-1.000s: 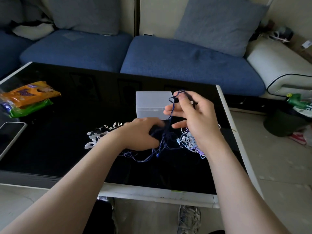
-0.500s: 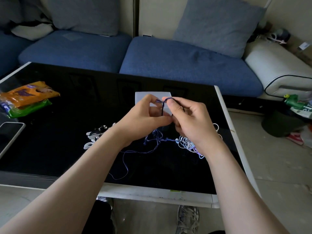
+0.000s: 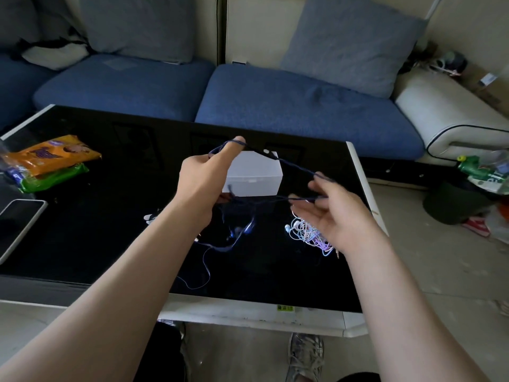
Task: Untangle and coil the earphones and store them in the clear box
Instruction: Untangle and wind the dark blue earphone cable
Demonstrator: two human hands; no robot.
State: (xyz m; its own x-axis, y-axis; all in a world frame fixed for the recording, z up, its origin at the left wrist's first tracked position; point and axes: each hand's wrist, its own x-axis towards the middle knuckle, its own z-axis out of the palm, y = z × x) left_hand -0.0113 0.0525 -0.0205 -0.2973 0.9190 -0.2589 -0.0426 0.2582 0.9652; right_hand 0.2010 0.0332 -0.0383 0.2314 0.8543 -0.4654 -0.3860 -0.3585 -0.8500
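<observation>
Dark blue earphones (image 3: 292, 168) stretch as a loop between both hands above the black table (image 3: 82, 230). My left hand (image 3: 205, 177) has the cord hooked over its raised thumb and pinched in its fingers. My right hand (image 3: 330, 213) holds the loop's other end at its fingertips, palm up. The loose blue cord end hangs and trails toward the table's front edge. The clear box (image 3: 259, 175) stands closed behind the hands. A tangle of white and pastel earphones (image 3: 305, 232) lies on the table under my right hand. Another white piece (image 3: 150, 217) shows beside my left wrist.
Orange and green snack packets (image 3: 49, 161) lie at the table's left, with a phone (image 3: 19, 221) nearer me. A blue sofa (image 3: 275, 106) runs behind the table. A dark bin with rubbish (image 3: 454, 202) stands on the floor at the right.
The hands were together pinching the cord in front of the box; they have drawn apart, left up and right outward, stretching the blue cord into a wide loop.
</observation>
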